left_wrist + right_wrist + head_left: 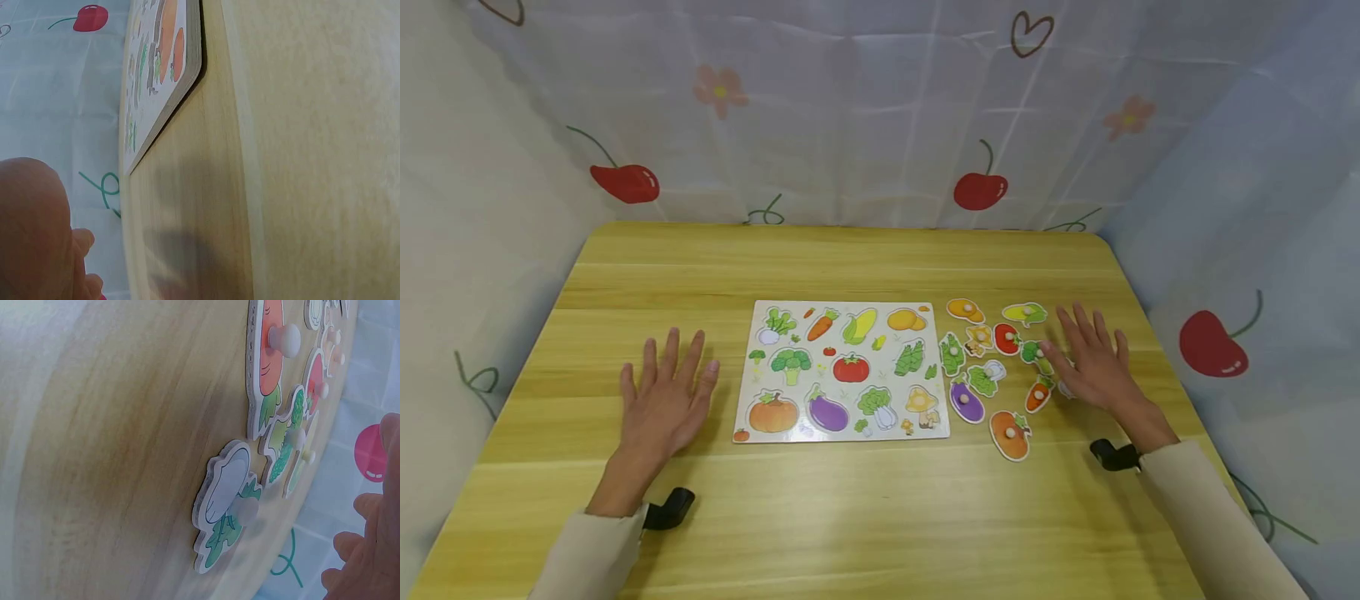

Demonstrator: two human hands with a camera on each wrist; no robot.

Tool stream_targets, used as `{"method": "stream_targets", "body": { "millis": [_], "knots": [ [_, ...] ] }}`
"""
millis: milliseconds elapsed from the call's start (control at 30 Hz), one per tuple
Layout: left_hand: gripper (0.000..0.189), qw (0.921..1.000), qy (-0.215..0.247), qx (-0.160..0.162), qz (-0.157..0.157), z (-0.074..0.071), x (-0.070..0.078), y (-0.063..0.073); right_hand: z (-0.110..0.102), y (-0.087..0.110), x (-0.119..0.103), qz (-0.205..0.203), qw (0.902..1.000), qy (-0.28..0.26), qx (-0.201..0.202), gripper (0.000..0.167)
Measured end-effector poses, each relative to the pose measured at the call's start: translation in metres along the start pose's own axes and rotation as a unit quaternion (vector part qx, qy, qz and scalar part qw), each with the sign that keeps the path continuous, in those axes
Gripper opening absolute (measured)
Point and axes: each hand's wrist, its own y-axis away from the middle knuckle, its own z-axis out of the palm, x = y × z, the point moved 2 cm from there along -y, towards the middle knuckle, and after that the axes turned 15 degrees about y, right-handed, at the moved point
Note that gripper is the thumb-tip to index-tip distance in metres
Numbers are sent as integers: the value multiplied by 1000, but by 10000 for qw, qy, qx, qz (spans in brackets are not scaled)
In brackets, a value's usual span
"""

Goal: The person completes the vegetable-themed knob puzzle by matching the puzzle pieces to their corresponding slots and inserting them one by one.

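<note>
A white puzzle board (842,375) printed with vegetables lies flat in the middle of the table. My left hand (664,398), fingers spread, is left of the board and holds nothing. To the right of the board lie loose wooden vegetable pieces with knobs, among them a pumpkin (1011,435), an eggplant (966,402), a carrot (1038,394) and a tomato (1007,339). My right hand (1093,367) is spread at the right side of these pieces, holding nothing. Partly covered by it in the head view, a white turnip piece (228,487) shows fully in the right wrist view.
The wooden table (865,517) has a rounded back edge against a curtain (850,125) printed with cherries and flowers. More cloth hangs along both sides. Each wrist wears a black camera mount, one at the left sleeve (591,546).
</note>
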Motion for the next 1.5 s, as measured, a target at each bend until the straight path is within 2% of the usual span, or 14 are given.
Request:
{"method": "stream_targets", "body": {
  "millis": [233,367,533,700,833,1067,1267,1500],
  "knots": [
    [67,9996,215,-155,-17,3,4,0,2,2,-2,-94,9999,-47,59,73],
    [67,9974,501,-515,-45,9,8,5,2,1,-8,-263,9995,-68,168,72],
    [70,9897,964,-1058,14,18,13,11,-2,-1,-18,-440,9981,-170,400,70],
    [77,9812,1393,-1332,80,24,16,14,1,-5,-26,-613,9971,-119,436,68],
    [85,9805,1352,-1417,179,25,14,16,4,-6,-35,-783,9958,-129,461,65],
    [98,9798,1371,-1420,337,25,9,21,6,-12,-63,-1217,9877,-735,650,50],
    [97,9802,1453,-1288,388,27,6,24,5,-17,-81,-1468,9822,-989,621,44],
    [97,9798,1549,-1202,404,29,5,23,9,-27,-90,-1903,9743,-1045,606,37]
  ]
}}
